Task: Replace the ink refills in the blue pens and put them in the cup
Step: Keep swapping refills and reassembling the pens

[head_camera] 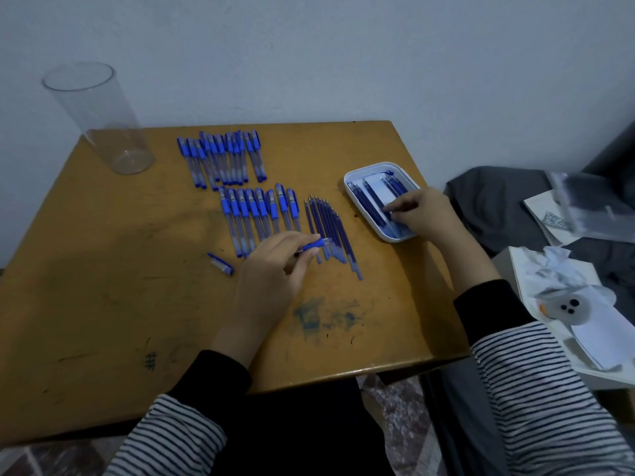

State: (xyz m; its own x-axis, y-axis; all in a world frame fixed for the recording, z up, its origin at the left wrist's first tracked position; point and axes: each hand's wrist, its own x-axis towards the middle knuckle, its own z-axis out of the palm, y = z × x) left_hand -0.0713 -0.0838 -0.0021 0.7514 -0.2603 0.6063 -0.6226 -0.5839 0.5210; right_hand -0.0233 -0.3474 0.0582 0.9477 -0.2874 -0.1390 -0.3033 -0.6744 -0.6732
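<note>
Gripping a pen barrel (311,244) in my left hand (271,269), my right hand (417,211) pinched refills (374,207) in the tray (354,173).

Blue pens (254,214) on an ochre desk (103,269); white tray (357,173), clear cup (99,115), black-and-white striped sleeves (536,383).

A pale bluish wall (343,56) stands behind the worn wooden worktop (103,286), which has dark ink stains. A patterned floor (395,407) shows below. The light is dim and cool.
</note>
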